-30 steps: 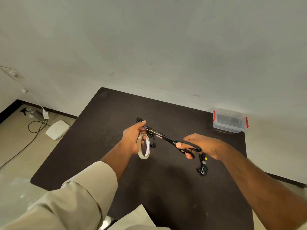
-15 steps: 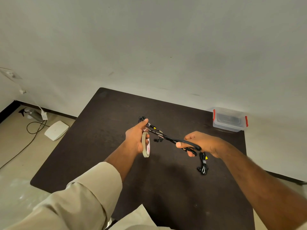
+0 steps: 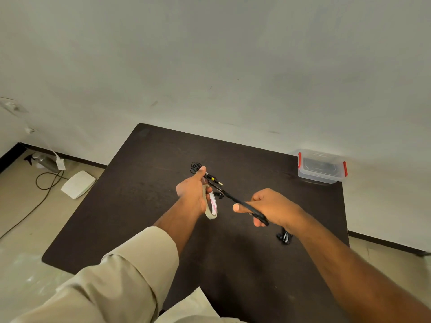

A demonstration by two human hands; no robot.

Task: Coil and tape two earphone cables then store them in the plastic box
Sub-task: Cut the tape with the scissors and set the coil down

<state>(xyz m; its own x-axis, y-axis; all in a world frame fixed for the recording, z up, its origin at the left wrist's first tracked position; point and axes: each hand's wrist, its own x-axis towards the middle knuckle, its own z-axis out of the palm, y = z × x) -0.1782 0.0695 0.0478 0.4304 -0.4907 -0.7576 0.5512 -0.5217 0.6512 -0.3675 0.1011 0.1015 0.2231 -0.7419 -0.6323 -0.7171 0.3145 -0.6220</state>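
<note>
From the head view, the left hand point(image 3: 194, 192) holds a pale ring-shaped roll of tape point(image 3: 211, 205) over the dark brown table point(image 3: 130, 206), its thumb pinching a coiled black earphone cable point(image 3: 211, 177) against the fingers. The right hand point(image 3: 271, 207) grips black-handled scissors point(image 3: 242, 203) whose blades reach toward that cable. A second black earphone bundle point(image 3: 284, 237) lies on the table just below the right wrist, and the lidded clear plastic box with red clips point(image 3: 320, 167) sits at the far right corner.
</note>
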